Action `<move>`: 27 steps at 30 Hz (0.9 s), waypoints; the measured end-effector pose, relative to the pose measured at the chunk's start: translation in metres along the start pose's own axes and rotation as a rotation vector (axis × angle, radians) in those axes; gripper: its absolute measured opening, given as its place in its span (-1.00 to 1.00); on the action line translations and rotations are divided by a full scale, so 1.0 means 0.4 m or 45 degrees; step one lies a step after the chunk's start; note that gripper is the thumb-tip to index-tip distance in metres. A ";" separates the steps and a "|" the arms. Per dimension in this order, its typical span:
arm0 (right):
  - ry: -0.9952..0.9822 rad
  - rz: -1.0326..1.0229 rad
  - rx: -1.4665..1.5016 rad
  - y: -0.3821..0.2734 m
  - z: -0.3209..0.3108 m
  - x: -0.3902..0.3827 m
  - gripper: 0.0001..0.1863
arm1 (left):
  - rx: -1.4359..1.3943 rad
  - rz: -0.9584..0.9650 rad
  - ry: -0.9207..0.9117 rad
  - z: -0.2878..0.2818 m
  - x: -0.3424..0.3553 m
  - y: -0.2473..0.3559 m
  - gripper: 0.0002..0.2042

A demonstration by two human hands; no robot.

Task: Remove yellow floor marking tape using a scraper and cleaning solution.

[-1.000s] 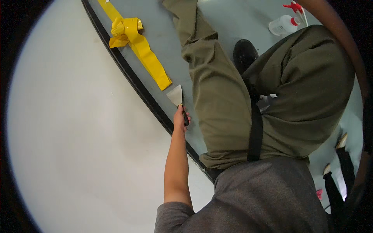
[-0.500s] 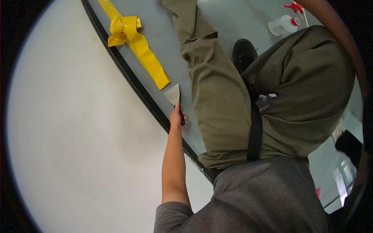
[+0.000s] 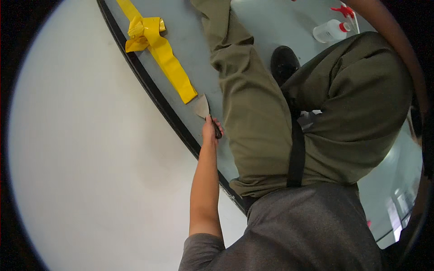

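Observation:
My left hand is wrapped round the dark handle of a metal scraper, its blade low over the grey floor beside a black strip along the base of the white surface. Just beyond the blade lies the lower end of a yellow band of tape or plastic, bunched and folded higher up. My olive-trousered leg stretches along the right of the scraper. My right hand is not in view.
A clear bottle with a red cap and a red trigger sprayer are at the upper right. A black shoe is between my legs. A dark shape, possibly part of another person, shows at the far right edge.
My left hand and the scraper first shifted slightly left, then forward and right, the blade now nearer the yellow band's end. Another person's legs at the lower right have moved mostly out of view.

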State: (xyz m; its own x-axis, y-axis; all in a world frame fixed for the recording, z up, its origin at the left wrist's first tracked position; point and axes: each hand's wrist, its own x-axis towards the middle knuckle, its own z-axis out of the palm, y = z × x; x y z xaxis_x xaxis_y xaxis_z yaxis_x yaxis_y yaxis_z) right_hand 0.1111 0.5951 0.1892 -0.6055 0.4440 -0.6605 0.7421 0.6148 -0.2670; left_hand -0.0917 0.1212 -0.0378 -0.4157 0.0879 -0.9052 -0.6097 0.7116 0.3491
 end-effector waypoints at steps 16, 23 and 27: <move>-0.011 -0.030 0.057 -0.022 0.028 0.026 -0.49 | -0.236 -0.040 -0.043 -0.057 0.068 -0.022 -0.58; -0.003 0.047 0.085 0.061 -0.017 -0.024 -0.49 | -0.371 -0.042 -0.130 0.118 0.014 0.080 -0.61; 0.024 -0.070 0.026 -0.015 0.012 0.027 -0.50 | -0.434 -0.020 0.001 0.086 -0.025 0.054 -0.60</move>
State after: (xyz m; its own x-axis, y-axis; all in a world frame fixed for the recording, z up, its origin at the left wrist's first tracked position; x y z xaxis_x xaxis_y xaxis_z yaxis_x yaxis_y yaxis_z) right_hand 0.1015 0.5931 0.1802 -0.6508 0.4222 -0.6310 0.7132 0.6251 -0.3173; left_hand -0.0773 0.1596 -0.0295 -0.4053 0.0781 -0.9108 -0.8065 0.4386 0.3965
